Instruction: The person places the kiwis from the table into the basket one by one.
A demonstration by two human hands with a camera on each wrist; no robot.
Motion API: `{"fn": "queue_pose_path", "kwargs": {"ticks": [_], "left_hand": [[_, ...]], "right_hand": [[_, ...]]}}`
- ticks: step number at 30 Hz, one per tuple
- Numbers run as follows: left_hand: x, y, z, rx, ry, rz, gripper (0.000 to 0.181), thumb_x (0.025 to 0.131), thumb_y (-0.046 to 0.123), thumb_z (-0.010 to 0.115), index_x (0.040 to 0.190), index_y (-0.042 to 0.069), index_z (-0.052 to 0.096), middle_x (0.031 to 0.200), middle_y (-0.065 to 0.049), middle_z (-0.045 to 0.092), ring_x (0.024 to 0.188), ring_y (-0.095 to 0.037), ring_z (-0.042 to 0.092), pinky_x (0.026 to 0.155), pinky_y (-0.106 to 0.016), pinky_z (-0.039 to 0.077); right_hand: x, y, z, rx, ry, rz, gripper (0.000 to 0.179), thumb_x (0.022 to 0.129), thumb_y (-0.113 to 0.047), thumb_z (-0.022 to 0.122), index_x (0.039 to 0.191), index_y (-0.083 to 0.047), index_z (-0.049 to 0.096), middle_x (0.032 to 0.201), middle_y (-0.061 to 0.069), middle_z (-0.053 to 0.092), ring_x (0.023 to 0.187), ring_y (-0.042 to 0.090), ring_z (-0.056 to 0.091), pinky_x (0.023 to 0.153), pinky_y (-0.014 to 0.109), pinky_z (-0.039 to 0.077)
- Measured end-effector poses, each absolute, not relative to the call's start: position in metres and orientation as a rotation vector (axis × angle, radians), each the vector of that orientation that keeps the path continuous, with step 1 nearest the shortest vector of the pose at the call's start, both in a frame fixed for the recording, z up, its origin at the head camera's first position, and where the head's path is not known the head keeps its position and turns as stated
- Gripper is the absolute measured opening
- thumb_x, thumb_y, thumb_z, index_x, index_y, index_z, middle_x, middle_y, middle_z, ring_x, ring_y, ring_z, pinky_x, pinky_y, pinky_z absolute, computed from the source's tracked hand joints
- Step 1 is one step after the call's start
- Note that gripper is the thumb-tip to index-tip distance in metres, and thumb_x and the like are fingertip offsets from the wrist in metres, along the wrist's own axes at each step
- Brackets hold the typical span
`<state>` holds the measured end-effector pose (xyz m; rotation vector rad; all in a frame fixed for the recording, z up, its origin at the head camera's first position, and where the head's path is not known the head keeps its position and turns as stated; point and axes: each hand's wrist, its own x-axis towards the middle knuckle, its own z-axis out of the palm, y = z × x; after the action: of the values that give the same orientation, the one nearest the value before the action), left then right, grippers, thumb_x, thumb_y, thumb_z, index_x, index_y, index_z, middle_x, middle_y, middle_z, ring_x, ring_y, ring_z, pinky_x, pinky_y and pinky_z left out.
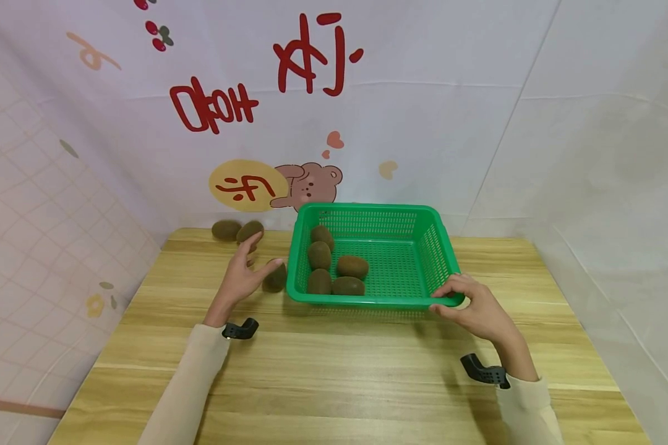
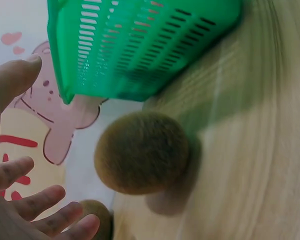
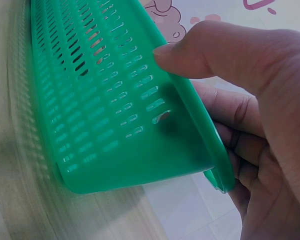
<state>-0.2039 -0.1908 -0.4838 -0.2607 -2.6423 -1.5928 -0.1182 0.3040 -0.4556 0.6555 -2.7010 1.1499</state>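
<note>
A green plastic basket (image 1: 367, 301) with slotted walls stands on the table, several brown kiwis (image 1: 353, 267) gathered in its left part. At its front right corner my right hand (image 1: 473, 306) grips the rim; in the right wrist view the thumb (image 3: 182, 57) lies on the outer wall and the fingers go over the rim. My left hand (image 1: 240, 278) is held with fingers spread left of the basket, nothing in its grasp. Close by its thumb is a loose kiwi (image 2: 141, 152) beside the basket. Near its fingertips is another kiwi (image 1: 250, 232) at the back.
One more kiwi (image 1: 226, 230) lies at the table's back left edge. Behind the wooden table (image 1: 334, 383) hangs a white printed cloth (image 1: 423, 123) with red characters and a bear. Pale cloth walls close off both sides.
</note>
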Motion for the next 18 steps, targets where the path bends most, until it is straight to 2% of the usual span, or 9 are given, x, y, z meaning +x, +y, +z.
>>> {"fn": "queue_pose_path", "kwargs": {"ticks": [12,18], "left_hand": [[-0.208,-0.197,-0.501,-0.163,-2.735,-1.595,0.095,0.092,0.049,0.075,0.164,0.015,0.023,0.169,-0.015,0.023,0.154,-0.04,0.026,0.122,-0.059,0.032],[-0.205,-0.195,-0.507,-0.2,-2.753,-1.602,0.099,0.089,0.041,0.08,0.164,0.012,0.022,0.169,-0.014,0.025,0.155,-0.038,0.026,0.122,-0.058,0.032]], "right_hand": [[-0.117,0.303,-0.456,0.644,-2.691,1.136,0.022,0.082,-0.011,0.087,0.097,-0.022,0.076,0.096,-0.008,0.066,0.089,0.007,0.055,0.081,0.016,0.045],[-0.118,0.304,-0.455,0.657,-2.688,1.148,0.019,0.083,-0.011,0.086,0.096,-0.022,0.076,0.095,-0.009,0.065,0.089,0.006,0.054,0.081,0.016,0.045]]}}
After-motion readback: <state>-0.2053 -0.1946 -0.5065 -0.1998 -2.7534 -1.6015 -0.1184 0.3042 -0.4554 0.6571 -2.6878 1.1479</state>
